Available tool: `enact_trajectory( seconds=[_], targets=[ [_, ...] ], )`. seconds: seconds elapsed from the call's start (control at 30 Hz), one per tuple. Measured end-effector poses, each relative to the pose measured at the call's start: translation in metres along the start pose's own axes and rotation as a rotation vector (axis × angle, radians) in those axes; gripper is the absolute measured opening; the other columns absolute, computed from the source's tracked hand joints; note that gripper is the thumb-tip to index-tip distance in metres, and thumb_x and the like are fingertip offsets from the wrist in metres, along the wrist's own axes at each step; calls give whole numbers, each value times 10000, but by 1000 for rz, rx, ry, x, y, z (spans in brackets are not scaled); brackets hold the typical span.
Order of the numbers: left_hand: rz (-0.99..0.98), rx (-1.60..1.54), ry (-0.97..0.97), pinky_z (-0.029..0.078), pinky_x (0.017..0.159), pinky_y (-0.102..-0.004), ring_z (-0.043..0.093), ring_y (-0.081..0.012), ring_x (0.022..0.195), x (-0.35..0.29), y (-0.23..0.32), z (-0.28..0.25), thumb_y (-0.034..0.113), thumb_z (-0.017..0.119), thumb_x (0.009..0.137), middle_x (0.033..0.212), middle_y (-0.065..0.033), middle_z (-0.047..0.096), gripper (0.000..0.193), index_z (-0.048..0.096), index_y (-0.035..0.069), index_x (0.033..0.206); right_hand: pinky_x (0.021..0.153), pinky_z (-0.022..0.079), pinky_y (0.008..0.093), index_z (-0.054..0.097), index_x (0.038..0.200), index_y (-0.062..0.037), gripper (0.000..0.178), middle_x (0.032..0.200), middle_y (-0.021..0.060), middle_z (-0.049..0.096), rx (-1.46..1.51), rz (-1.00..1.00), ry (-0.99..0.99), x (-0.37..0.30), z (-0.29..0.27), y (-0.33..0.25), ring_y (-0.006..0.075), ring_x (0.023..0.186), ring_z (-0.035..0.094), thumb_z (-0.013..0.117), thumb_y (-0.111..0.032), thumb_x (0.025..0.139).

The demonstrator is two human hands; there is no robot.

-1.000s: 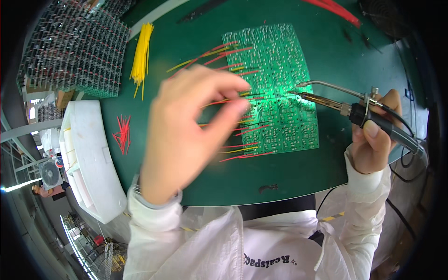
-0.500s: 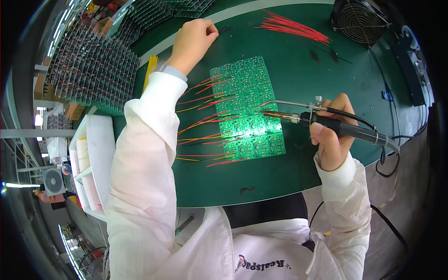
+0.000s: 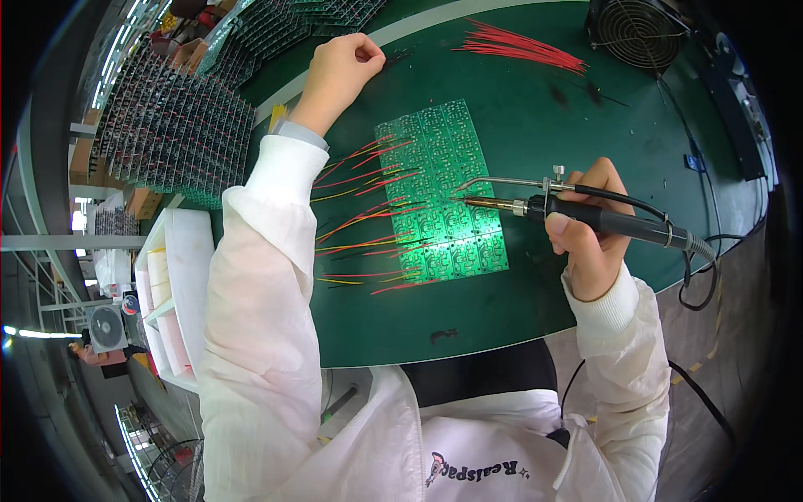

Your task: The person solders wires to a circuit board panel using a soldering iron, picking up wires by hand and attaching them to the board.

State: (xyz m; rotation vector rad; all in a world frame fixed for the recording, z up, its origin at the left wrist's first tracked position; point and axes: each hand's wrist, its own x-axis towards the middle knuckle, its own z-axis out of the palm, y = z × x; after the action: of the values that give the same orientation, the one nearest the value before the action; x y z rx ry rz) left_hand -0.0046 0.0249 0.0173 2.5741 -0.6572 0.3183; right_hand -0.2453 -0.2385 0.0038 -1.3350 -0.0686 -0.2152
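Observation:
My right hand grips a soldering iron with a thin metal tube clamped along it. Its tip hovers over or touches the middle of a green circuit board panel; which one, I cannot tell. Red, yellow and black wires stick out from the panel's left side. Beyond the panel, my left hand has thumb and forefinger pinched together beside some small dark wires on the table. Whatever may be between those fingertips is too small to make out.
A bundle of red wires lies at the far side of the green table. A black fan stands far right, with cables beside it. Stacked circuit boards, yellow wires and a white foam box are at left.
The picture has shifted slightly. My left hand's thumb and forefinger now form a rounder pinch beside the dark wires. The iron remains at the panel's middle in my right hand.

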Motion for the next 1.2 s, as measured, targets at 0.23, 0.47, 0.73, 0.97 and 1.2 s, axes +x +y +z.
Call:
enact_trajectory(
  seconds=[0.23,0.47,0.73,0.97,1.2],
  targets=[
    [2,-228,160,524,775,-255,669,-106,808,-61,47,-26,72,717,888,900,-42,730,123,725,30,1003,579,296,267,440,825,-29,230,680,8,410,-9,-36,41,-1,-1,2,81,626,346,648,-25,725],
    [198,-240,36,496,744,-346,629,-229,798,-188,119,-34,-24,782,748,885,-57,660,193,703,55,906,586,296,280,414,837,-64,384,689,5,408,13,-4,113,-24,-5,2,94,635,354,749,-179,690],
    [283,-270,-74,432,775,-365,565,-188,758,-215,113,-19,7,748,700,880,-18,589,208,703,42,900,616,322,259,387,899,-92,521,792,29,458,-114,63,118,-52,0,-3,92,683,385,829,-274,693],
    [361,-213,6,414,677,-356,610,-211,718,-218,112,-16,-13,796,583,839,-52,659,303,738,30,877,641,356,228,374,897,-102,606,861,21,444,-132,95,205,-61,-2,-1,86,719,375,888,-258,615],
    [376,-180,26,431,696,-368,604,-215,724,-219,110,-12,15,825,556,828,-41,641,307,737,35,850,636,391,216,365,897,-114,589,862,16,431,-6,83,162,-63,2,3,92,727,395,883,-198,629]
  ],
)
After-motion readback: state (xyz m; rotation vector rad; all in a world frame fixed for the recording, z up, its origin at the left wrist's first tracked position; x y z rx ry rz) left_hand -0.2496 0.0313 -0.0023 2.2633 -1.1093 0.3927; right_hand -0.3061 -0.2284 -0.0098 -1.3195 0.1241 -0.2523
